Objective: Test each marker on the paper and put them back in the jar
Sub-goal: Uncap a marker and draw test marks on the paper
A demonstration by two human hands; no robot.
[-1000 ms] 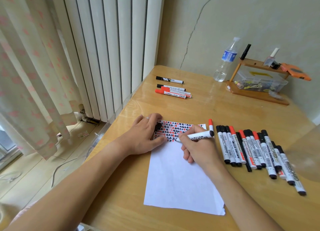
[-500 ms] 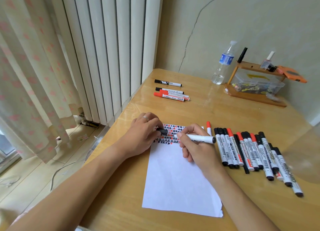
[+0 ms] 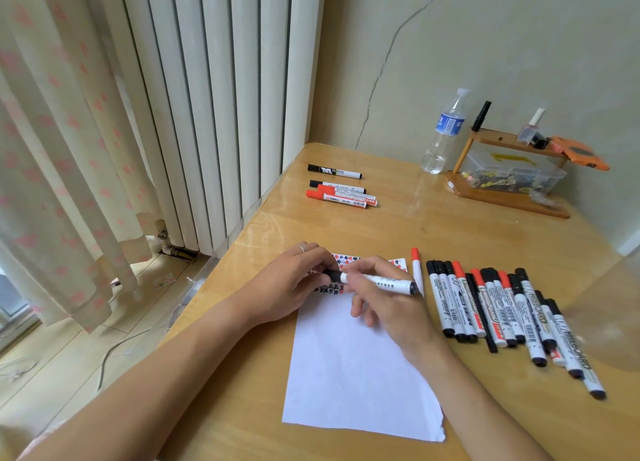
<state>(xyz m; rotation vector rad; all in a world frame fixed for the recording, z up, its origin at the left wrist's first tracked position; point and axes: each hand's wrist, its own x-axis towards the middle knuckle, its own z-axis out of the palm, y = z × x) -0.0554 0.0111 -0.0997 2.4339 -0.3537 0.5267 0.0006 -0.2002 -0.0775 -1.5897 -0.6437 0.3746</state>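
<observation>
Marker (image 3: 381,282) over paper (image 3: 360,367) — both hands gripping, marker row (image 3: 502,308) just right

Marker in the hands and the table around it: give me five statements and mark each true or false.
1. The right hand holds a white marker lying across the top of the paper. True.
2. The left hand lies flat and apart from that marker. False: its fingers pinch the black cap at the marker's left end.
3. A row of markers lies to the right of the paper. True.
4. The water bottle lies on its side. False: it stands upright near the wall.
5. The paper is covered with marks all over. False: only its top strip bears red and black marks; the rest is blank.
</observation>
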